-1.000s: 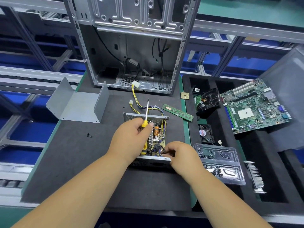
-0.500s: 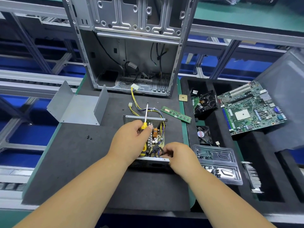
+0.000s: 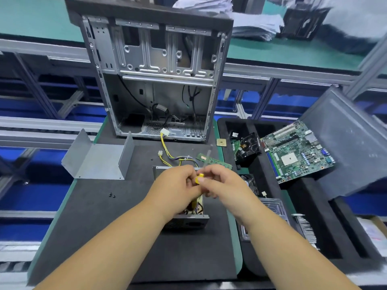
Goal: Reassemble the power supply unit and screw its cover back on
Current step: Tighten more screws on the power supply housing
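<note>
Head view, motion-blurred around the hands. Both hands meeting above the open power supply unit (image 3: 185,218), which sits on the dark foam mat (image 3: 104,237), near centre. Left hand (image 3: 176,188) curled round the yellow-handled screwdriver (image 3: 199,178); right hand (image 3: 219,183) pinching at the same handle with thumb and fingers. Shaft pointing up and away, smeared, tip not resolvable. PSU internals mostly hidden under the hands; bit of board and windings visible at the near end, perforated near wall facing the camera. Yellow/black cable bundle (image 3: 167,151) running from the unit's far side toward the chassis, white connectors on the ends.

PSU cover (image 3: 98,158), bent grey U-shaped sheet, lying on the mat to the left, well apart from the unit. Small dark screws (image 3: 112,194) loose on the mat between cover and near edge.

Containers: open PC chassis (image 3: 157,80) upright at the far end of the mat, only loose cables inside. Black foam tray (image 3: 310,216) to the right: motherboard (image 3: 297,151) tilted in a far compartment, cooler fan (image 3: 249,146) beside it, smaller fan partly behind the right hand. Clear plastic tray (image 3: 274,204) beside right forearm, contents not resolvable. RAM stick (image 3: 219,162) on the mat just beyond the right hand, CPU chip (image 3: 221,142) near chassis corner.

No legible writing or brand marks.
</note>
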{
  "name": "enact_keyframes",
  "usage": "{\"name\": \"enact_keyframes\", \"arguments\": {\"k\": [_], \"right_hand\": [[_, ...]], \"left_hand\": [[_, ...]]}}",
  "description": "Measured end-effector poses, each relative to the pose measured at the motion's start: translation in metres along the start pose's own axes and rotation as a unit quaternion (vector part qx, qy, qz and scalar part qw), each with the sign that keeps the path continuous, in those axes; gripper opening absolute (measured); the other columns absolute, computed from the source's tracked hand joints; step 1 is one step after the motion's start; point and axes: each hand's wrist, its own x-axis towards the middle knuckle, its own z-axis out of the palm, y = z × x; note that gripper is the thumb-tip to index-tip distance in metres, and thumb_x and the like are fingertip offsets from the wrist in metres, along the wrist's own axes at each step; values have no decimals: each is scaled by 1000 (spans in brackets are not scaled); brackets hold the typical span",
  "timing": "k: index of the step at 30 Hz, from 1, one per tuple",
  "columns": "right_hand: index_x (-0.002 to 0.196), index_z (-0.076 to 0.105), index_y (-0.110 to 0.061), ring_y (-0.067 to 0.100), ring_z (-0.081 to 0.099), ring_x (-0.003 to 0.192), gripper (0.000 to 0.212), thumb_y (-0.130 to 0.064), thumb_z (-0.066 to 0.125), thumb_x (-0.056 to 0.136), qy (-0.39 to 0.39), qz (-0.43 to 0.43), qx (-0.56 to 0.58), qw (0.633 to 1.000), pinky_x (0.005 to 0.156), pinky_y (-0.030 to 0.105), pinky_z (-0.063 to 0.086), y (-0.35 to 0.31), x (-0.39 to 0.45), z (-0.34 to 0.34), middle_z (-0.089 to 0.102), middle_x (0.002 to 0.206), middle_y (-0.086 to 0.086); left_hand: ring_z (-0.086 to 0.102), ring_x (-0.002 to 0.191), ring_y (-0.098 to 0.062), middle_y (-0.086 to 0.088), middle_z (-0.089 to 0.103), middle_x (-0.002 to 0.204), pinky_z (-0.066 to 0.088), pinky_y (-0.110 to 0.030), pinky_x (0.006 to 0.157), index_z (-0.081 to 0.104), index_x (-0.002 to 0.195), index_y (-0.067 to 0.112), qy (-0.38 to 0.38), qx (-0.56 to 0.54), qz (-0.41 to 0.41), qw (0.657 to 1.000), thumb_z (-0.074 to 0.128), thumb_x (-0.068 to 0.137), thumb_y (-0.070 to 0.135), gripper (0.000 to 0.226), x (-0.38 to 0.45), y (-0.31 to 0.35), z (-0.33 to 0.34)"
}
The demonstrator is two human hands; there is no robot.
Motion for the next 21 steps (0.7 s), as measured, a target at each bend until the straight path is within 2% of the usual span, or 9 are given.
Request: {"name": "enact_keyframes", "arguments": {"k": [3,5,9,12,14,16,18,19,21], "right_hand": [[95,70,-6,6,62,77,12,-5,74,84,42,-20,-46,998,73,21,52,-6,0,1,72,87,-7],[85,69,-6,7,63,75,7,-7,75,83,61,-19,-58,996,69,23,50,-9,2,-2,75,92,-1],[79,72,-18,10,62,66,6,-15,73,84,113,6,-147,983,64,30,51,-7,11,-19,73,80,2],[87,72,-17,19,67,77,8,-25,70,87,117,94,-324,934,77,36,53,10,20,-43,72,82,4],[86,69,-15,25,67,84,15,-30,67,89,78,163,-438,880,74,32,51,26,26,-53,70,84,6],[72,56,-16,30,66,94,27,-33,64,91,34,210,-514,831,70,30,44,42,31,-55,66,84,8],[64,38,-20,31,63,100,40,-35,61,94,4,245,-556,794,74,29,43,56,36,-53,62,116,17],[65,36,-21,30,62,96,41,-36,61,93,3,254,-566,784,73,28,42,62,39,-52,57,120,21],[73,47,-21,28,62,90,32,-40,67,88,26,248,-567,785,70,26,42,70,42,-50,58,93,11]], "left_hand": [[41,50,-6,12,47,50,34,-26,50,52,65,23,1,17,10,1000,67,65,33,18,5,10,-4],[40,49,-5,11,46,51,36,-26,51,52,64,23,-11,13,12,1000,73,67,32,22,10,13,-5],[49,57,-4,10,55,65,45,-29,58,56,74,28,-30,17,20,999,73,74,53,30,19,11,-11],[51,63,-7,10,55,70,46,-32,61,56,78,32,-14,26,6,1000,63,85,51,21,25,-4,-23],[51,64,-7,10,55,71,46,-31,61,56,78,33,-9,41,-6,999,61,89,44,16,28,-16,-32],[53,66,-7,9,58,74,48,-30,62,58,79,33,-6,51,-16,999,61,89,38,12,30,-27,-39],[53,66,-5,9,59,75,45,-27,61,59,77,33,4,56,-25,998,63,89,34,12,32,-39,-45],[54,67,-5,10,59,77,44,-26,61,59,77,33,11,61,-29,998,64,88,33,12,32,-45,-48],[56,73,-3,12,59,84,46,-25,65,59,77,35,28,70,-36,996,65,87,31,12,32,-56,-53]]}}
